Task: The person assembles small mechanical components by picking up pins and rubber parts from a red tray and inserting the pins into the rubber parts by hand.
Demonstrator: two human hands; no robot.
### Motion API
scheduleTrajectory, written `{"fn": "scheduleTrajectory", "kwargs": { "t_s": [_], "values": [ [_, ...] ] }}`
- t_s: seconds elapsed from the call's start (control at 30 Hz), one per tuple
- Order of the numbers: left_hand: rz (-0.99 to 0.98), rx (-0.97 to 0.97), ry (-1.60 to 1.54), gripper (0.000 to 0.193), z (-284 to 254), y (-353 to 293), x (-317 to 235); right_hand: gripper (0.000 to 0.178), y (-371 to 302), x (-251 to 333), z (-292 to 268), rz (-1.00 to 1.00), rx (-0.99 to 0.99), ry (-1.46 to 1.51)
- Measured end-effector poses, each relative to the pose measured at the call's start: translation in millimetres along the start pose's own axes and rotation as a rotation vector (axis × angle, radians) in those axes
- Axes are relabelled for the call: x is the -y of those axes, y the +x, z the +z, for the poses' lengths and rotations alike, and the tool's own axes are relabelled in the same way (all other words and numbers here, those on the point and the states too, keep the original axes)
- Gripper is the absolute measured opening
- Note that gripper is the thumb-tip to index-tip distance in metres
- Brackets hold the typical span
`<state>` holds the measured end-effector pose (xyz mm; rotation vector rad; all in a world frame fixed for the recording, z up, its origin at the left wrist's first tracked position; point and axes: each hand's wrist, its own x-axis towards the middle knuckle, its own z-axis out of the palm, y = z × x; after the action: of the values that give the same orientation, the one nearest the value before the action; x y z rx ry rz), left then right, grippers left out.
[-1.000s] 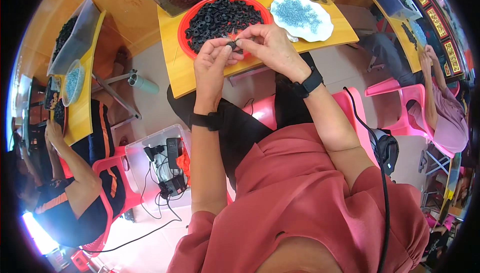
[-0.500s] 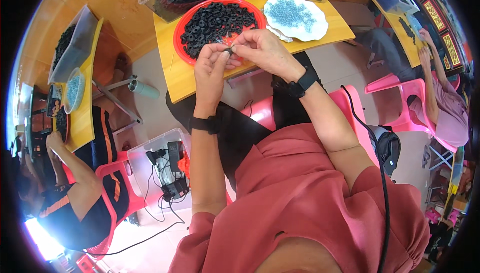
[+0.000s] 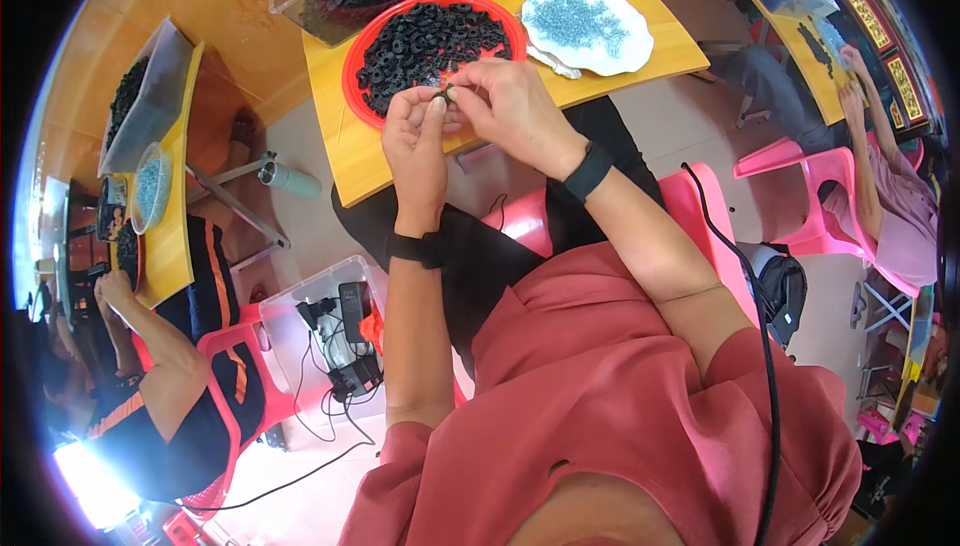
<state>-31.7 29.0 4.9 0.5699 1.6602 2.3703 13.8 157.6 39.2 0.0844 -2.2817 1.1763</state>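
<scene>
We find the thumb and forefinger of the left hand [image 3: 420, 136] closed in a narrow pinch on a small dark piece [image 3: 443, 96]. The fingertips of the right hand [image 3: 512, 111] are also pinched together on this piece from the other side; we cannot tell whether they grip a bead as well.

Progress: we judge one piece to be in work and incomplete, since both hands engage it. Just beyond the fingertips, the red tray [image 3: 349, 86] bears a heap of loose black ring-shaped pieces [image 3: 425, 41], so we judge much to be left. Beyond the fingers to the right, clear bluish beads [image 3: 575, 26] cover much of the white plate [image 3: 641, 54]. Farther beyond the tray, a clear bin [image 3: 312, 18] holds more black pieces. We cannot distinguish finished pieces from unworked ones.

Pose: the left forearm runs nearly straight back from its fingers; the right slants back and outward. We note both wrists slightly bent, the hands raised over the tray's near edge.
</scene>
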Motion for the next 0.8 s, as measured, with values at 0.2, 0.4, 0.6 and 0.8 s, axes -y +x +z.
{"fn": "scheduleTrajectory", "kwargs": {
  "t_s": [0.2,0.4,0.6,0.8],
  "values": [
    [-0.090,-0.103,-0.081,0.011,2,-1,-2,0.017,-11,2,16,-0.162,-0.099,-0.231],
    [-0.106,-0.118,-0.132,0.010,3,-2,0,0.032,-13,-4,22,-0.242,-0.189,-0.404],
    [-0.132,-0.067,-0.086,0.014,0,1,-3,0.026,-10,-1,19,-0.282,-0.222,-0.412],
    [-0.125,-0.043,-0.083,0.017,0,-2,-1,0.027,-10,-4,23,-0.321,-0.223,-0.380]
  ]
}}
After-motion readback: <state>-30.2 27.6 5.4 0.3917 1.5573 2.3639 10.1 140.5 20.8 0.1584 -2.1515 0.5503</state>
